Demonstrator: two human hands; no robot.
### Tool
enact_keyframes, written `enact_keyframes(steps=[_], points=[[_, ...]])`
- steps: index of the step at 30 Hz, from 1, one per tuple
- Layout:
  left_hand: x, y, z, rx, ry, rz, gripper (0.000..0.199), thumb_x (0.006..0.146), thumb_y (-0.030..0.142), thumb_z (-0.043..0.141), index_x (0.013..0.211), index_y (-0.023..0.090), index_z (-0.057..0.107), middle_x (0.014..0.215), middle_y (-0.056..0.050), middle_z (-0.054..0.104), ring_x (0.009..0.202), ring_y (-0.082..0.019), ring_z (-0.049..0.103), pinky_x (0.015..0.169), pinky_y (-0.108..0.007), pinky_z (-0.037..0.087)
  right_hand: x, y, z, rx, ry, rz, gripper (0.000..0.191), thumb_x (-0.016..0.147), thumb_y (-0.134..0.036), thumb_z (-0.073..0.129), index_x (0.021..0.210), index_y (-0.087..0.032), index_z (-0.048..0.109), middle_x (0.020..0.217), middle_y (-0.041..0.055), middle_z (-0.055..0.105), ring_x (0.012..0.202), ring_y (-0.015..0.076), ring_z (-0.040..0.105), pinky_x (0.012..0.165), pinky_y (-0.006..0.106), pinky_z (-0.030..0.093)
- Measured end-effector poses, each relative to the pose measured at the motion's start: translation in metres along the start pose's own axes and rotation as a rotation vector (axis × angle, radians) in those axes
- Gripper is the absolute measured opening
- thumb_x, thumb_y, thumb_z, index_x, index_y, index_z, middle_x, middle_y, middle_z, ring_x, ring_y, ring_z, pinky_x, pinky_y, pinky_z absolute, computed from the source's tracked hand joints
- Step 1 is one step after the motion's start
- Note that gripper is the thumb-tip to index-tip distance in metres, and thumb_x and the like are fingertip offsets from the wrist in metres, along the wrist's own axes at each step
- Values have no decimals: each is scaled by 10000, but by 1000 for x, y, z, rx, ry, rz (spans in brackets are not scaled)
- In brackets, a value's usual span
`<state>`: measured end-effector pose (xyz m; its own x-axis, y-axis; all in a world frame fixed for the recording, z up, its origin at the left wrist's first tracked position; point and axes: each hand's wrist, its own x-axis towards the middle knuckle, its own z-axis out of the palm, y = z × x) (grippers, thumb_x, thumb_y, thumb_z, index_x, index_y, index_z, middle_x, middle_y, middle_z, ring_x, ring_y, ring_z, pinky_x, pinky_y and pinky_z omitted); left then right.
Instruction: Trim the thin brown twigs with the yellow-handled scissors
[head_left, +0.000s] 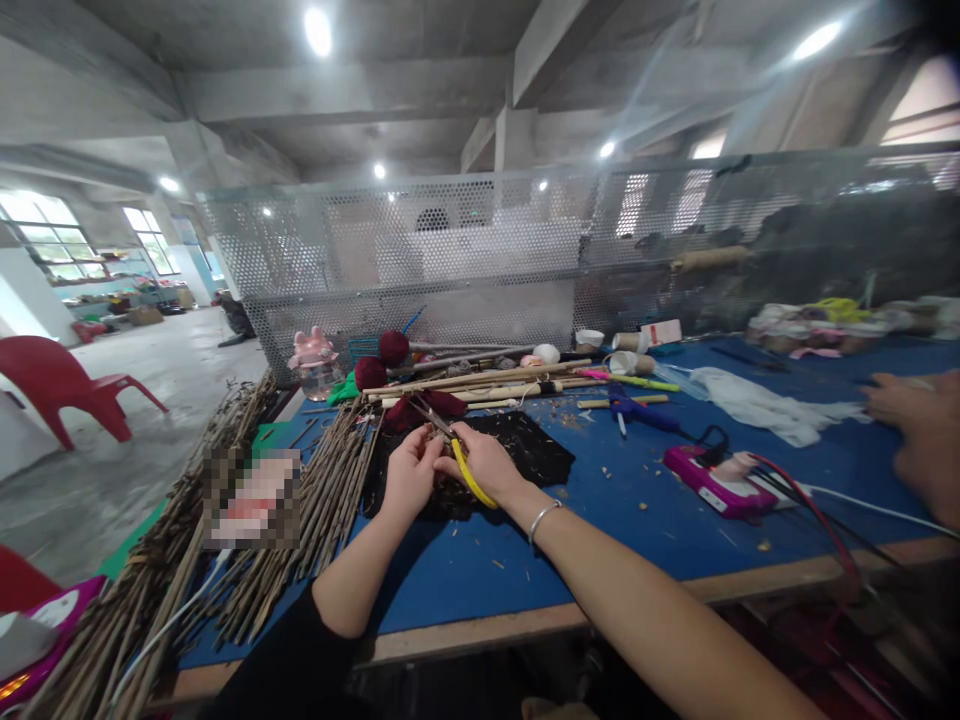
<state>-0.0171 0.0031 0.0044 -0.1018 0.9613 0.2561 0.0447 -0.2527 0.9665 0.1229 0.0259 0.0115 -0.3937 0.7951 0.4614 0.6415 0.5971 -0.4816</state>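
Observation:
My right hand is closed around a pair of scissors with a yellow handle, and its metal blades point up and to the left. Close beside it, my left hand pinches something small and brownish by the blades, too hidden to name. Both hands are over a black cloth sprinkled with bits of debris. Dark red material lies just behind the blades. A bundle of thin brown sticks fans out left of my left hand.
A blue glue gun and a pink power strip with cables lie to the right. Another person's blurred hand is at the far right, near a white plastic bag. Dark red yarn balls sit by a perforated metal screen.

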Motion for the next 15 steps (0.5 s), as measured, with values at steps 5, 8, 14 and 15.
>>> enact_keyframes(steps=[5,8,14,15], points=[[0,2,2,-3,19,5,251,688,368,639,721,124,589,601,0,604,491,-80,517,470,-178,419,-1,-1,-1,-34,13,-1,482,698,-510,638,1042,-211,481,914,57,603,809,198,578,652,250,384],[-1,3,3,-54,-39,-52,254,679,378,633,684,135,558,501,38,537,399,-68,456,388,-176,376,-1,1,0,5,49,-43,513,698,-517,634,1065,-199,470,996,82,579,904,213,556,719,274,405],[-1,2,5,-90,-44,-86,261,677,385,629,733,139,563,519,38,553,373,-70,457,359,-187,398,0,3,0,68,22,-29,411,750,-524,579,992,-199,510,806,36,616,710,175,578,624,232,395],[-1,2,5,-85,-37,-83,264,679,386,628,744,137,570,535,34,559,379,-68,457,362,-188,407,0,3,-1,74,10,-16,391,763,-522,564,979,-200,517,756,25,616,667,168,576,596,222,384]])
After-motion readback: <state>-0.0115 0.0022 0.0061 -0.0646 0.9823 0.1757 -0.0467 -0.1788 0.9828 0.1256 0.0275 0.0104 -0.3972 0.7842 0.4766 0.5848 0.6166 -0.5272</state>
